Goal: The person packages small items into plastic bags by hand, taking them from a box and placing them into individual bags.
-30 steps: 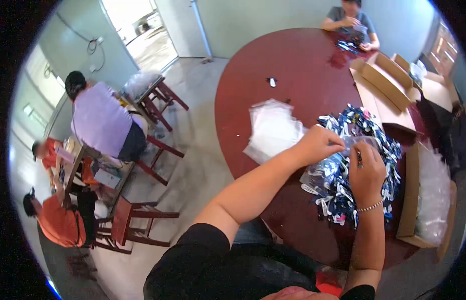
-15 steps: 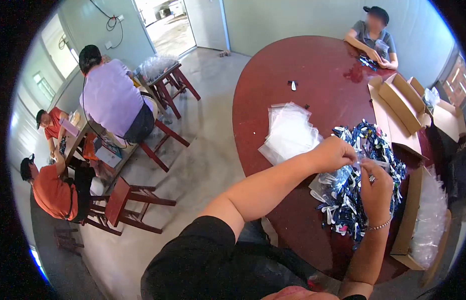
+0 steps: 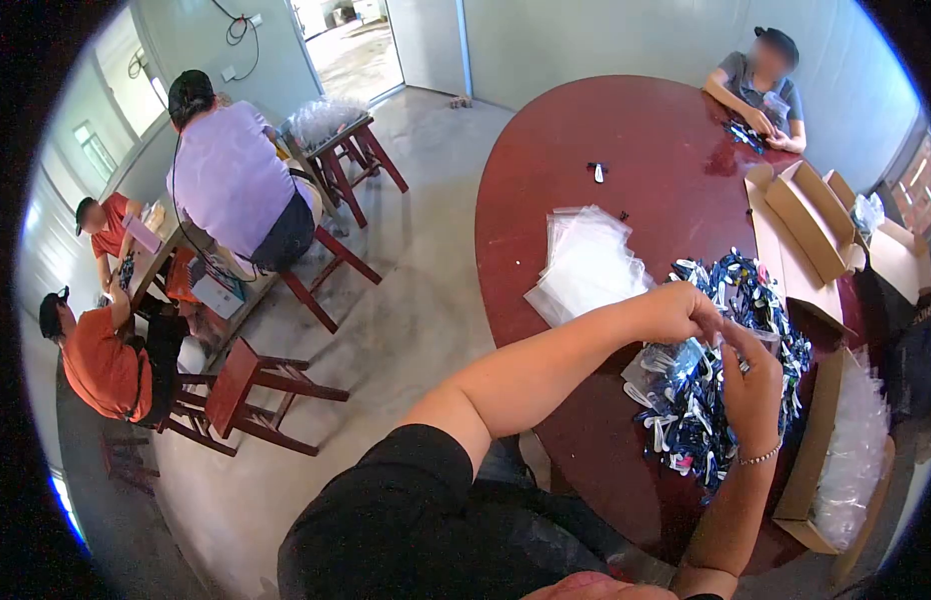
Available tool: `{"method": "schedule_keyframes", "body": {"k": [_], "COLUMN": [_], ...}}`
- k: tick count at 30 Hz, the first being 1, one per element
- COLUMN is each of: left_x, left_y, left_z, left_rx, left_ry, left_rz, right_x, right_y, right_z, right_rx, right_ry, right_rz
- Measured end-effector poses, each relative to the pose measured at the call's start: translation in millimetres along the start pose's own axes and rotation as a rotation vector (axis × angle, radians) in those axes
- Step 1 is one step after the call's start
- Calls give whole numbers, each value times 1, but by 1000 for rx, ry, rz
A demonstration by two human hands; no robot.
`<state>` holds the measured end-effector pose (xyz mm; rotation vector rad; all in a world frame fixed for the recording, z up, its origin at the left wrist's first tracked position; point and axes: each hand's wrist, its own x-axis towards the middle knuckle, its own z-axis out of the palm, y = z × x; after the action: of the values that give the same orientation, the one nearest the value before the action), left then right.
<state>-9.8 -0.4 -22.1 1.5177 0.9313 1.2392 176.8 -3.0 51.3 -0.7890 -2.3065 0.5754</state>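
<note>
Above a heap of small black-and-white clip-like pieces, my two hands meet at the fingertips. My left hand reaches in from the left, its fingers closed in a pinch. My right hand, with a beaded bracelet at the wrist, comes up from below with thumb and forefinger pinched. A clear plastic bag shows beside the right fingers and seems gripped between both hands; its edges are hard to make out. Under my left wrist, more clear plastic lies on the heap.
Flat clear bags lie stacked on the red table. A single piece sits farther off. On the right are cardboard boxes and a carton of clear bags. A co-worker sits opposite; several people work at left near wooden stools.
My fingertips have come closer together, and the clear plastic between them shows less. The view has shifted slightly; the heap and bag stack look the same.
</note>
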Motion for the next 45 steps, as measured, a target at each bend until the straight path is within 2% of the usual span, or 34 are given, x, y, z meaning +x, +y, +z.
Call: {"method": "schedule_keyframes", "body": {"k": [3,10,12,13,15,16,18,20,22,24,26,31,33,36,38,45], "left_x": [0,0,0,0,-1,-2,-2,-2,-4,-3,0,0,1,2,1,-1], "left_y": [2,1,2,2,8,11,13,14,19,16,8,11,9,0,-2,5], "left_z": [0,0,0,0,0,1,1,2,0,-1,-2,-3,-3,0,2,-1], "left_rx": [37,116,124,129,136,130,124,30,88,147,216,251,285,263,297,251], "left_ry": [-50,25,40,34,27,43,60,94,91,89,116,126,109,153,290,322], "left_rz": [-7,8,29,40,50,-13,-75,-98,-98,-98,20,18,15,12,66,35], "right_x": [1,0,1,2,2,2,3,1,1,1,0,1,4,7,7,4], "right_y": [3,4,-8,-9,-9,-6,4,3,1,-2,-6,-7,-14,-7,-7,6], "right_z": [-1,3,1,1,1,2,7,5,3,2,4,7,3,7,6,3], "right_rx": [-15,12,56,56,-11,-11,6,-11,-29,19,29,-14,9,-25,-49,-155], "right_ry": [-13,15,-72,-73,-89,-89,-17,-31,-45,-138,-136,-94,-145,-98,-86,2], "right_rz": [-79,-131,24,23,-28,-28,-243,-229,-214,-59,-63,-131,-112,-229,-238,-241]}}
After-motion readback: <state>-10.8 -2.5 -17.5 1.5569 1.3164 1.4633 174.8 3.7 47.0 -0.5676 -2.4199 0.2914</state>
